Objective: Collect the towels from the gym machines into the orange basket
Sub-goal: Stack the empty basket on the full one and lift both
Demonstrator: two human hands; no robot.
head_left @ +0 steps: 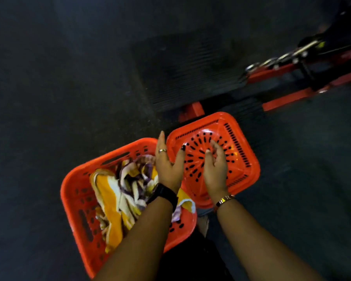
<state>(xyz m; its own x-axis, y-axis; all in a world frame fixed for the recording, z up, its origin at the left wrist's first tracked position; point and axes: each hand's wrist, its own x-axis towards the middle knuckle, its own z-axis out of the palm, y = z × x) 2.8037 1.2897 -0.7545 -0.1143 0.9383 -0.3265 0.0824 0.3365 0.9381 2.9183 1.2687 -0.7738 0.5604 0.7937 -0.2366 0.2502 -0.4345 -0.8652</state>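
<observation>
Looking down from the head camera, we are seeing two orange baskets on the dark floor in the lower middle of the frame. The orange basket [77, 191] at lower left is holding a heap of towels [118, 191], striped in yellow, white and purple, piled against its near and left walls. Just to its right, touching or nearly touching at the corner, a second orange basket [241, 159] is sitting with its slotted bottom facing us and nothing inside that we can make out.

Our left hand [168, 165] is hovering over the meeting point of the two baskets, fingers stretched out and released, thumb spread toward the second basket; it is gripping nothing. A ring is showing on one finger and a black watch [164, 194] is wrapping the wrist, which is crossing above the towels. Our right hand [215, 165] is hanging over the second basket with fingers loosely curled but clasping nothing, and a gold bracelet [225, 199] is circling that wrist.

In the upper right of the frame, a gym machine [292, 78] with red frame bars and metal fittings is running diagonally, and a dark ribbed plate [186, 74] is lying in the upper middle, just beyond the second basket. We are seeing no towel on that machine from here, though blur is softening its details.
</observation>
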